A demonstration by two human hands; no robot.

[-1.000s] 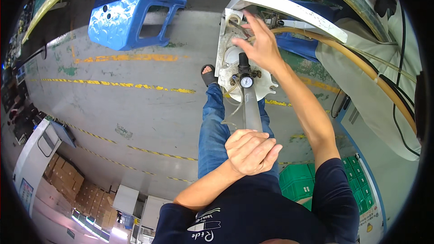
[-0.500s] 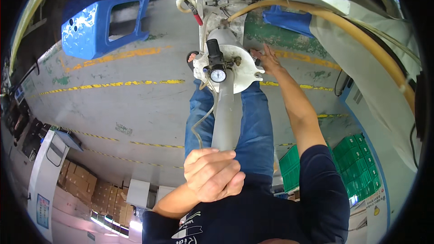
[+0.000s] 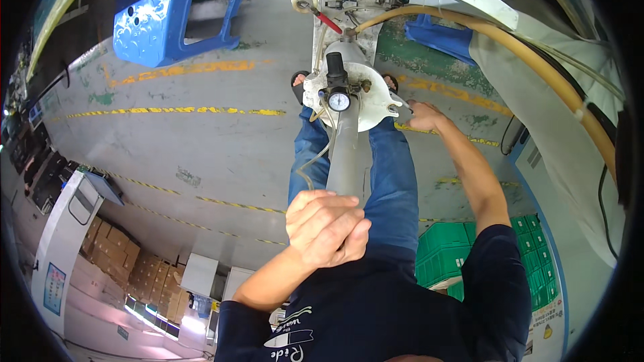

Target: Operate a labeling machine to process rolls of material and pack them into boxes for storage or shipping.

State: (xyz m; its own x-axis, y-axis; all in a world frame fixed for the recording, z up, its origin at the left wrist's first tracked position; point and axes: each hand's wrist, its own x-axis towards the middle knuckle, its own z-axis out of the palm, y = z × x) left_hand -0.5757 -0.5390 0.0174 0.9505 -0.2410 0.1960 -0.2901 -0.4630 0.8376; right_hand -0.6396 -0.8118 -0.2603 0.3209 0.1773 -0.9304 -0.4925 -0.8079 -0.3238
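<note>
My left hand (image 3: 327, 229) is closed around the upper end of a grey metal cylinder (image 3: 344, 150), which rises toward me. A thin clear hose (image 3: 315, 158) runs up beside it to the hand. The cylinder's foot stands on a round white lid (image 3: 373, 112) of a grey vessel, which carries a pressure gauge (image 3: 339, 101) and a black regulator knob (image 3: 335, 63). At the lid's right edge, by a notched metal lug (image 3: 396, 106), my right hand (image 3: 426, 118) has its fingers bent together; what they hold is too small to make out.
A blue plastic stool (image 3: 149, 34) lies at the far left, and another blue piece (image 3: 439, 38) is at the far right. A thick yellow hose (image 3: 523, 43) curves from the vessel along the right. Green crates (image 3: 443, 253) stand behind my right arm. Cardboard boxes (image 3: 111, 254) are stacked lower left.
My right hand has drawn back from beyond the lid's right edge, and its spread fingers have come together. The left hand stays on the cylinder. The whole view has shifted slightly.
</note>
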